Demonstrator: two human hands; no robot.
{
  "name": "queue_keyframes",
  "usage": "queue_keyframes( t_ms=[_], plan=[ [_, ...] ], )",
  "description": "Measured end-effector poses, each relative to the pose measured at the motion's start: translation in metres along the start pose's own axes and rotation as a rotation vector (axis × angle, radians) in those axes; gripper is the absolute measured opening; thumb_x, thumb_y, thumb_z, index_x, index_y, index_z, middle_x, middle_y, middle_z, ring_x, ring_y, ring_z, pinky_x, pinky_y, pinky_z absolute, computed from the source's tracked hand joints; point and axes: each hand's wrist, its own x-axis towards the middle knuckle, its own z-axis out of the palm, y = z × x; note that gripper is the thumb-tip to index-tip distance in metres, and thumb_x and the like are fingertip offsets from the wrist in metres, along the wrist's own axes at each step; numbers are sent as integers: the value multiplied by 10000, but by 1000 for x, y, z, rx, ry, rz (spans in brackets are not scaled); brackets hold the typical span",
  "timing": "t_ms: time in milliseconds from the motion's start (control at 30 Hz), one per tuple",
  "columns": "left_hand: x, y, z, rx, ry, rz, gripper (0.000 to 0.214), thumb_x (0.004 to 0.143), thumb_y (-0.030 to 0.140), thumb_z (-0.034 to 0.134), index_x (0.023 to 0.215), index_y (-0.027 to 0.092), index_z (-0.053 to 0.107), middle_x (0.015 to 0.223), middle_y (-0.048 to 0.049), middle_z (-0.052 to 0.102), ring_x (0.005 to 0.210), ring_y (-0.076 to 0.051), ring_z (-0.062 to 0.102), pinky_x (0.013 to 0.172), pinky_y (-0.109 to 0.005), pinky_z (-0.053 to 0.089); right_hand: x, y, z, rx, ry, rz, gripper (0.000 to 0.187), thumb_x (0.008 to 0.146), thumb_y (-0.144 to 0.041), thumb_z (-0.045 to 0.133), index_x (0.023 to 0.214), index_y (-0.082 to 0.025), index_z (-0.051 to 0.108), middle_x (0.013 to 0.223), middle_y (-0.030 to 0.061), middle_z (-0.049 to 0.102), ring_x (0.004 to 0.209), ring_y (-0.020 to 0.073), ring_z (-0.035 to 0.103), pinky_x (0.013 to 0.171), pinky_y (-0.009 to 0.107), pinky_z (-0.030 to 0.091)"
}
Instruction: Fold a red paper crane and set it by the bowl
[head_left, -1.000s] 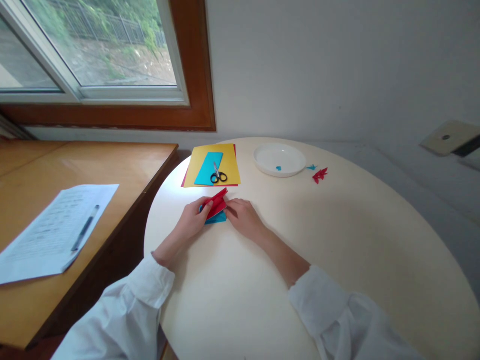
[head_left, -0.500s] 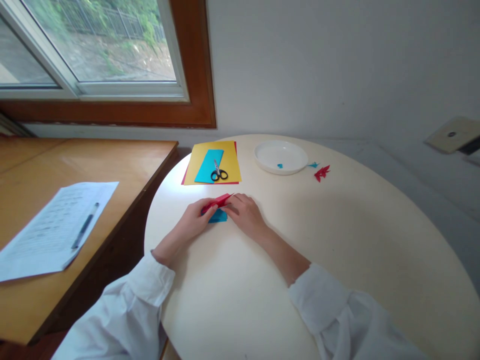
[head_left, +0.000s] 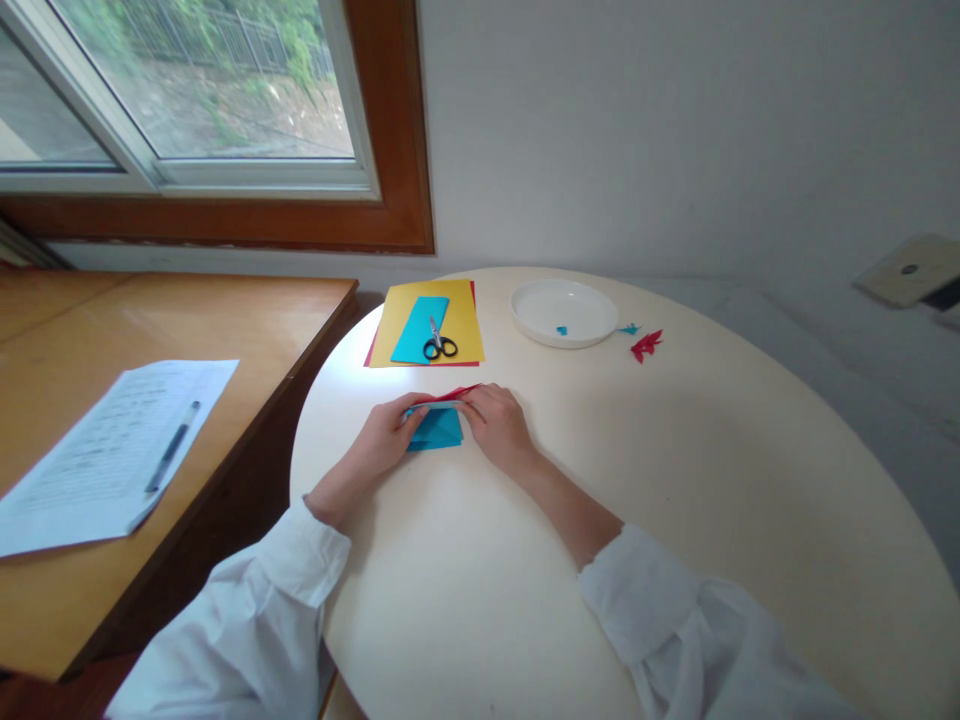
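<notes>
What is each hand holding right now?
Left hand: closed, holding the left end of the red paper.
Right hand: closed, holding the red paper's right end.

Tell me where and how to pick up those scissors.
Take the scissors by the black handle loops, coming from the near side and slightly above: the loops point toward the viewer, the blades away. They rest on blue paper, so a light pinch should probably do.

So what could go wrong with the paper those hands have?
The red paper, pinched by the left hand and right hand, might tear or crease crookedly if they pull unevenly. The blue paper just below could get bent too. Beyond them, the scissors might poke a careless finger.
</notes>
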Motion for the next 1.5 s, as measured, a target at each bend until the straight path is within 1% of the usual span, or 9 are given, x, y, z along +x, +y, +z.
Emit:
queue_keyframes(
  t_ms=[100, 200, 667, 933, 1067, 1200, 1267, 1367, 1500],
  plan=[
    [1, -2, 0, -10, 43, -25, 316, 850, 354, 443, 942, 151, 667, 905, -69, 720, 802, -210, 642, 726, -302, 505, 0, 2, 2, 20, 20, 16, 164, 875, -210, 517, 826, -187, 672, 857, 62, 710, 823, 203, 605, 769, 322, 434],
    [2, -5, -1, -15, 50, -25, 310, 845, 345, 445, 920, 151, 674, 887, -65, 722, 797, -210, 641, 724, -302, 504, 1, 4, 3, 45, 37, 34, 145, 858, -202, 543, 816, -185, 680, 838, 62, 716, 804, 207, 614, 760, 331, 447],
    [1, -9, -1, -54, 78, -13, 341, 843, 299, 445, 1031, 132, 674, 997, -86, 719, 903, -231, 648, 818, -326, 496, 2, 7, 3, 177, 66, 111, 184, 838, -169, 517, 874, -203, 694, 879, 71, 717, 833, 209, 637, 775, 341, 505],
    [0, -7, -2, -68, 131, 14, 288, 839, 285, 445, 926, 143, 680, 910, -74, 720, 833, -217, 647, 748, -307, 504, 2, 3, 1, 236, 106, 102, 153, 794, -173, 544, 864, -190, 678, 868, 72, 707, 823, 203, 633, 770, 329, 512],
    [-1, -7, -2, -64, 132, 11, 287, 838, 302, 450, 934, 150, 674, 891, -71, 722, 822, -222, 648, 747, -320, 505, 2, 0, 0, 263, 124, 92, 158, 767, -192, 554, 885, -198, 659, 859, 61, 703, 798, 199, 630, 762, 329, 512],
    [-1, -7, -3, -56, 116, 6, 289, 840, 292, 447, 956, 152, 672, 935, -67, 723, 849, -219, 645, 782, -322, 504, 1, 0, -2, 266, 156, 112, 175, 746, -169, 522, 882, -197, 627, 841, 51, 680, 783, 197, 614, 739, 327, 511],
    [-1, -6, -3, -51, 99, 7, 294, 841, 278, 443, 971, 153, 675, 964, -67, 722, 863, -218, 645, 795, -318, 504, 1, 3, -2, 249, 181, 132, 211, 743, -121, 470, 876, -196, 616, 858, 60, 666, 823, 208, 599, 757, 341, 507],
    [-2, -4, -4, -57, 80, 23, 302, 844, 255, 436, 983, 153, 683, 980, -67, 723, 876, -214, 649, 803, -304, 502, 3, 8, -1, 194, 180, 144, 322, 735, -57, 416, 951, -182, 620, 993, 97, 649, 962, 232, 569, 854, 381, 483],
    [-3, 0, -6, -66, 61, 37, 315, 841, 246, 441, 1011, 157, 689, 1004, -65, 723, 882, -216, 656, 804, -302, 506, 3, 14, 4, 73, 61, 125, 467, 743, -21, 403, 1149, -163, 585, 1204, 121, 597, 1141, 239, 522, 963, 407, 439]
  ],
)
